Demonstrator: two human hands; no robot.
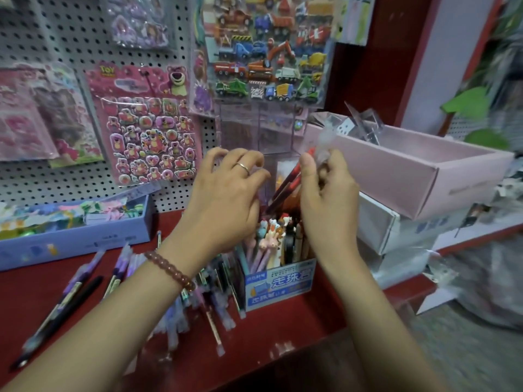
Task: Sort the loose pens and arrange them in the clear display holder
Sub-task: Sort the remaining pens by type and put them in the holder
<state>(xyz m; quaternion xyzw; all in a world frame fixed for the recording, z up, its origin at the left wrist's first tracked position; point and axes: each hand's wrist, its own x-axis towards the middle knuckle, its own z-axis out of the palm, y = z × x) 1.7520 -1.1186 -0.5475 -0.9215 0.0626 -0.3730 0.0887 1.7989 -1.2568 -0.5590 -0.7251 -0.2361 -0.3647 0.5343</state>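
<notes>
Looks like mid-loading: right hand (325,190) pinches red pens (290,181), tilted at the clear display holder (254,128) just behind both hands. Left hand (226,193) curls at its edge, grip unclear. Next: stand them upright. Loose pens (195,309) lie under the left wrist.

— What colour is the desk (283,335)?
— Red. The pen box (280,284) on it is blue and white, with blue lettering.
— And around that box?
— Above it, red pens (288,179). To its right, a pale pink carton (424,171). To its left, a lavender tray (76,239) and purple pens (121,267). Behind it, a pink bear-patterned sticker sheet (147,128) on white, dot-holed pegboard (56,38).
</notes>
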